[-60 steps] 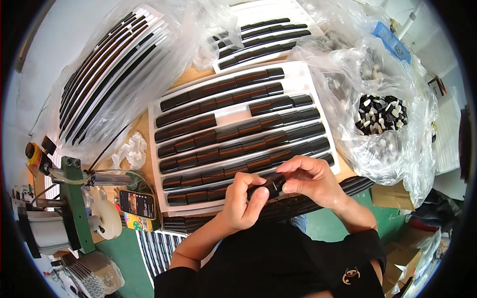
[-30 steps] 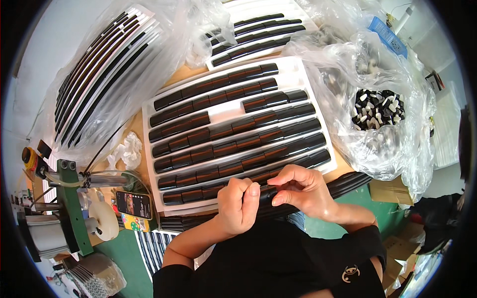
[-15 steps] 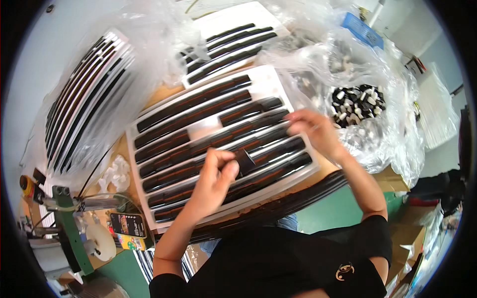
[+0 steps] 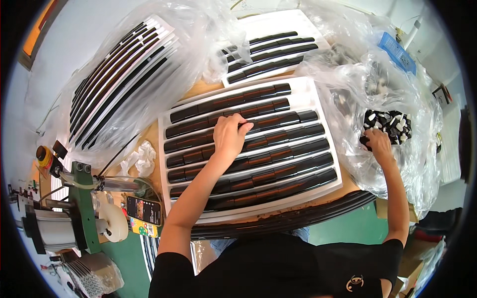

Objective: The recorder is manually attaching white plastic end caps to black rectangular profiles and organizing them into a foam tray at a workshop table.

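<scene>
left hand on the tray of dark strips, right hand off in the parts bag

the white tray point(image 4: 318, 99) sits mid-bench, its dark strips point(image 4: 278, 149) lying in rows with the long axis running left to right, right ends tipped a bit away from the person. left hand point(image 4: 229, 136) lies flat over the third row, fingers curled down on a strip, a pressing touch rather than a real grip. right hand point(image 4: 380, 141) is in the clear plastic bag point(image 4: 417, 149) at the pile of small black and white pieces point(image 4: 390, 124); can't tell if its grip has closed on one. more bagged trays point(image 4: 124, 74) sit behind, a green stand point(image 4: 82, 203) and phone point(image 4: 144, 209) to the left.
</scene>
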{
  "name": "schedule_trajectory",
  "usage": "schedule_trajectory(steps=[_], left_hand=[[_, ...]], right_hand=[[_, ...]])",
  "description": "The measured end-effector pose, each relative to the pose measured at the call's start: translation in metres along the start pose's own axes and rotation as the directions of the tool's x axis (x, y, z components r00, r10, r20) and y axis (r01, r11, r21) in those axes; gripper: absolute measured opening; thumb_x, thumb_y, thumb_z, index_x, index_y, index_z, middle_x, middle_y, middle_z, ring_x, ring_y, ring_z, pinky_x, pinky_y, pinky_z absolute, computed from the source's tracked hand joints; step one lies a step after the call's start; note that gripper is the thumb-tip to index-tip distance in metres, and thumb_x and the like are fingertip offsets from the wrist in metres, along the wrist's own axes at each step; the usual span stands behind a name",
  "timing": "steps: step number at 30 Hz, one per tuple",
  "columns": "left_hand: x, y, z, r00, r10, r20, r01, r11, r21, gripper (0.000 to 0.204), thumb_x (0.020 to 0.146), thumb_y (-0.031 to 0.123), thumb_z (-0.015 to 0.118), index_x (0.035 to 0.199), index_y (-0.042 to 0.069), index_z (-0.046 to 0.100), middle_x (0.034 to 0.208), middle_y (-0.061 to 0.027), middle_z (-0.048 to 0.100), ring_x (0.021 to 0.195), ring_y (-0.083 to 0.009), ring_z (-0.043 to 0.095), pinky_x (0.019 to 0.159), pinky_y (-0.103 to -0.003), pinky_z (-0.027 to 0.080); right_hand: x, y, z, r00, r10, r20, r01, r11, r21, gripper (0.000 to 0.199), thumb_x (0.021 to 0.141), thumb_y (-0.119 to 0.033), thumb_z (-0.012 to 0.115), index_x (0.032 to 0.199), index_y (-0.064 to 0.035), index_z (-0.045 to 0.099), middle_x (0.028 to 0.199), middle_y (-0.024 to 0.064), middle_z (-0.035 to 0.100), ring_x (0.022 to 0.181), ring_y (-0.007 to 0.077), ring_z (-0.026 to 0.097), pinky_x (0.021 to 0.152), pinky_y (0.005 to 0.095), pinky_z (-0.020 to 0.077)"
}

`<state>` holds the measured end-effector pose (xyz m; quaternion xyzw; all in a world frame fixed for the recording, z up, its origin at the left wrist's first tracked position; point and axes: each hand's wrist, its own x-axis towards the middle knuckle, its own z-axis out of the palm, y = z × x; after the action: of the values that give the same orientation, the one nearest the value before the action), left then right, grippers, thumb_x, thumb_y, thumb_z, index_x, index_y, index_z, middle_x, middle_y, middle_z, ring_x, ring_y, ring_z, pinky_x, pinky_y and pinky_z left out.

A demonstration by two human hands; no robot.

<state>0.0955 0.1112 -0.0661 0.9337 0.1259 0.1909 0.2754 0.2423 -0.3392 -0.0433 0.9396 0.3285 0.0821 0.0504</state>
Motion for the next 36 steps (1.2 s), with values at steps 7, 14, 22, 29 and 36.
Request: schedule_trajectory(steps=[7,14,22,29,36], left_hand=[[0.001,-0.010,-0.030,0.969,0.247,-0.026,-0.241,0.961,0.135,0.016,0.077,0.019,0.068,0.084,0.007,0.060,0.087,-0.0086,0.051,0.087,-0.0278,0.051,0.075,-0.038,0.041],[-0.009,-0.039,-0.077,0.843,0.444,0.303,-0.524,0.805,0.278,0.018,0.075,0.004,0.058,0.092,0.010,0.059,0.098,-0.0084,0.055,0.099,-0.0263,0.049,0.082,-0.035,0.037],[-0.038,-0.010,-0.083,0.964,0.262,-0.042,-0.265,0.959,-0.097,0.024,0.081,0.005,0.058,0.105,0.006,0.057,0.103,-0.0080,0.058,0.095,-0.0214,0.054,0.073,-0.030,0.043],[-0.105,0.067,-0.064,0.929,-0.233,0.288,0.297,0.002,-0.955,0.021,0.092,0.020,0.054,0.107,0.008,0.046,0.094,-0.0027,0.055,0.067,-0.0050,0.044,0.055,-0.019,0.033],[-0.119,0.095,-0.059,0.968,-0.161,0.195,0.201,0.023,-0.979,0.026,0.089,0.014,0.058,0.109,0.009,0.042,0.100,-0.0092,0.053,0.064,-0.0096,0.046,0.053,-0.022,0.037]], right_hand=[[-0.003,-0.005,-0.004,0.935,0.320,-0.153,-0.256,0.908,0.332,0.023,0.076,-0.003,0.061,0.098,-0.0038,0.054,0.092,0.0159,0.058,0.083,0.0349,0.057,0.070,0.0393,0.0452],[-0.008,-0.030,-0.020,0.578,0.804,-0.138,0.052,0.133,0.990,0.023,0.093,-0.018,0.052,0.109,-0.0021,0.057,0.096,0.0062,0.063,0.079,0.0075,0.056,0.064,0.0222,0.0453],[-0.018,-0.180,-0.067,0.865,0.415,0.283,0.128,-0.727,0.675,0.036,0.086,-0.011,0.061,0.117,0.0028,0.051,0.104,0.0094,0.061,0.084,0.0144,0.062,0.074,0.0215,0.0550],[-0.016,-0.282,-0.082,0.956,0.285,0.076,0.084,-0.510,0.856,0.041,0.079,-0.004,0.065,0.118,0.0022,0.053,0.101,0.0051,0.062,0.084,0.0087,0.057,0.075,0.0224,0.0462],[-0.018,-0.291,-0.094,0.972,0.188,0.143,-0.015,-0.555,0.831,0.042,0.077,0.002,0.067,0.117,0.0033,0.054,0.105,0.0063,0.061,0.089,0.0095,0.056,0.078,0.0217,0.0430]])
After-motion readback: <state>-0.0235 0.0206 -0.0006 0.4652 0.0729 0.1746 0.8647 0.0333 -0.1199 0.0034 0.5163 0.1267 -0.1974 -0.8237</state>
